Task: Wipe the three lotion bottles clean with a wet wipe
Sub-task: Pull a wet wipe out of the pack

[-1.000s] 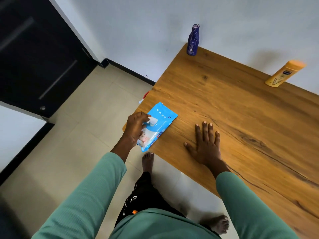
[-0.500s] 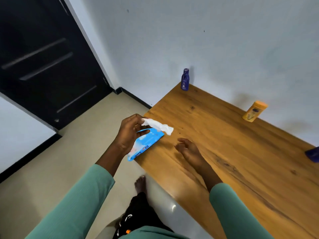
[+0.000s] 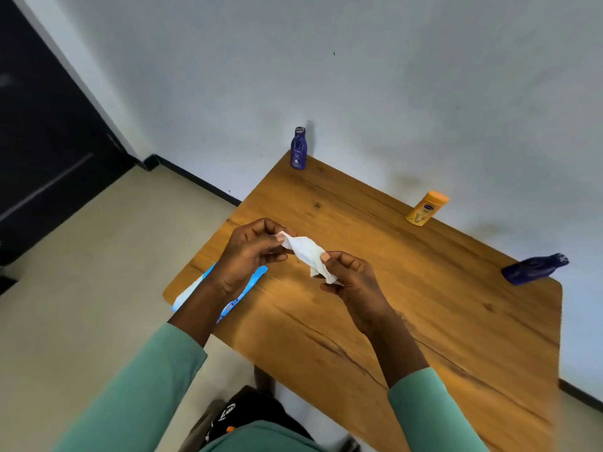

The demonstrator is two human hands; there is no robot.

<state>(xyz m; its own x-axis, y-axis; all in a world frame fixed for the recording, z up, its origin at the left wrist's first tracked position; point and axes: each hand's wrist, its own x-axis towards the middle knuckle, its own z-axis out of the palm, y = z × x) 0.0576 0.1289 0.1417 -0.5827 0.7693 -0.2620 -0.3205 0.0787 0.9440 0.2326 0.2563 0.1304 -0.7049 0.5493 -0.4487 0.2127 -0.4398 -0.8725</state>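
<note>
I see left hand (image 3: 248,256) and right hand (image 3: 352,278) both pinching wet wipe (image 3: 305,252) over worktop (image 3: 424,321); wipes pack (image 3: 254,281) at 8 o'clock.

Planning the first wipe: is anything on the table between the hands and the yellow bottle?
Nothing visible. The left hand and right hand pinch the wipe above the table; only bare wood lies from there to the yellow bottle. The pack lies by the left wrist, off that path.

- left sleeve (image 3: 137,386), right sleeve (image 3: 430,415): long, mint-green, ending at the wrists.
- top (image 3: 261,438): same mint-green.
- lower garment (image 3: 241,415): black, white print, small orange mark.
- left hand (image 3: 248,256), right hand (image 3: 352,278): bare.
</note>
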